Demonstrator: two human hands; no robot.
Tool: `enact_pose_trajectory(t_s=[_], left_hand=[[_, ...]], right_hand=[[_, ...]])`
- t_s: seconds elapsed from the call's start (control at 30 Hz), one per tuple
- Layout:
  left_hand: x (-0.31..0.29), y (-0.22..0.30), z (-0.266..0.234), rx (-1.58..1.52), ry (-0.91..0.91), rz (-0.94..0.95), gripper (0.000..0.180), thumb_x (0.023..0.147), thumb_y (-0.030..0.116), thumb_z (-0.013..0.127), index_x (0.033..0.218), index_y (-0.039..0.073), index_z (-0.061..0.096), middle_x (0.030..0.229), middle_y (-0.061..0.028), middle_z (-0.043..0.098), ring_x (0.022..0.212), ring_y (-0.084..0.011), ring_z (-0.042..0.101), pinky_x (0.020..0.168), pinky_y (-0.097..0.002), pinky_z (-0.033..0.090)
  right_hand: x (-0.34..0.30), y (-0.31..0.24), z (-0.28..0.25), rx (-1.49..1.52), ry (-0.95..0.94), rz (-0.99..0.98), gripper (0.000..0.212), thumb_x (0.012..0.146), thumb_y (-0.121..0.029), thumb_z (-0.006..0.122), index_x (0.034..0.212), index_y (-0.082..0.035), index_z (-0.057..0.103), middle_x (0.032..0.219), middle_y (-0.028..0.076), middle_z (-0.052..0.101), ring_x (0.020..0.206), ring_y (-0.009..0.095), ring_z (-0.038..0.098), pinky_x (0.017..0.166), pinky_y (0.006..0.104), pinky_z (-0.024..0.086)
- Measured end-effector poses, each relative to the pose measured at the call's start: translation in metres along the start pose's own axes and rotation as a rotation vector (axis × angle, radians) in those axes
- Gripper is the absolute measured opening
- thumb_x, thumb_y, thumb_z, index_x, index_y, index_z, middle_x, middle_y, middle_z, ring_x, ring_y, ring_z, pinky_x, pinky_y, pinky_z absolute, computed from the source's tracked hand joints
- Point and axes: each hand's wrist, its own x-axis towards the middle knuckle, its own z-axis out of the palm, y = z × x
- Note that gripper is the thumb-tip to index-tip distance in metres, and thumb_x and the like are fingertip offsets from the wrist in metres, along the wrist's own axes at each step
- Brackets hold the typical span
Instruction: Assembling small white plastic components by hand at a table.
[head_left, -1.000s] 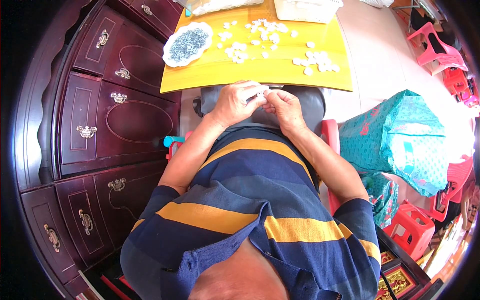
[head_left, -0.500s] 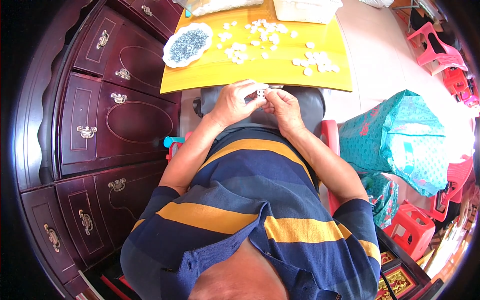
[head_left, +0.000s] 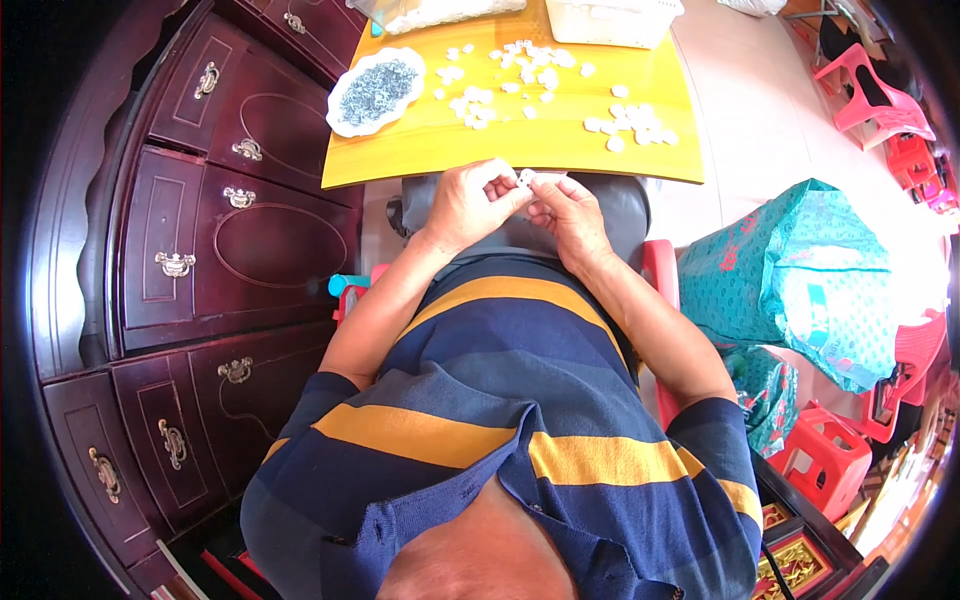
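Observation:
Between my fingertips, just off the table's near edge, is a small white plastic piece (head_left: 525,178) with dark spots or holes. My left hand (head_left: 470,205) is closed in a pinch on its left side. My right hand (head_left: 572,215) pinches it from the right, thumb and forefinger together. Fingers cover part of the piece, so its full shape is hidden. Beyond my hands, several similar white pieces lie loosely on the yellow table (head_left: 450,160): a scattered group (head_left: 530,70) in the middle and a cluster (head_left: 635,122) on the right.
A white scalloped dish (head_left: 335,112) of small dark metallic-looking parts stands at the table's left. A white basket (head_left: 615,25) and a clear bag (head_left: 450,12) of white pieces are at the back. Dark red cabinets line the left; a teal bag (head_left: 780,280) and red stools (head_left: 825,460) stand right.
The small white piece has turned between my fingers, and my fingertips have shifted slightly around it. My arms and the things on the table stay where they were.

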Motion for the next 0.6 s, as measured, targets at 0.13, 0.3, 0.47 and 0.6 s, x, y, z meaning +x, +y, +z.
enact_pose_trajectory(t_s=[0.13,0.3,0.47,0.6], left_hand=[[-0.002,-0.006,0.008,-0.102,0.023,-0.017,0.013,0.088,0.010,0.074,0.084,0.001,0.065,0.068,0.0022,0.061,0.060,-0.0028,0.053,0.055,-0.0203,0.045],[-0.003,-0.017,0.015,-0.262,-0.010,-0.134,0.014,0.091,0.009,0.068,0.080,0.002,0.063,0.069,0.0029,0.061,0.059,-0.0025,0.053,0.053,-0.0198,0.042],[-0.004,-0.016,0.016,-0.231,-0.008,-0.118,0.015,0.092,0.008,0.067,0.080,0.002,0.063,0.068,0.0030,0.060,0.059,-0.0026,0.053,0.052,-0.0196,0.041],[-0.004,-0.014,0.017,-0.245,0.010,-0.136,0.015,0.092,0.009,0.068,0.079,0.002,0.063,0.067,0.0032,0.060,0.058,-0.0027,0.052,0.052,-0.0197,0.041]], right_hand=[[-0.001,-0.001,0.002,0.003,0.021,-0.040,0.016,0.092,-0.021,0.070,0.097,-0.006,0.072,0.080,0.000,0.067,0.069,0.007,0.058,0.064,0.0224,0.046],[-0.001,-0.001,0.001,-0.029,0.031,-0.061,0.017,0.092,-0.020,0.070,0.097,-0.004,0.073,0.079,0.000,0.066,0.068,0.007,0.057,0.064,0.0228,0.046],[-0.001,-0.003,0.002,-0.008,0.032,-0.056,0.016,0.093,-0.019,0.070,0.097,-0.004,0.073,0.079,0.000,0.066,0.068,0.008,0.056,0.065,0.0227,0.046],[-0.001,-0.002,0.001,-0.004,0.034,-0.048,0.015,0.092,-0.018,0.070,0.096,-0.004,0.073,0.079,0.000,0.067,0.068,0.008,0.056,0.065,0.0227,0.046]])
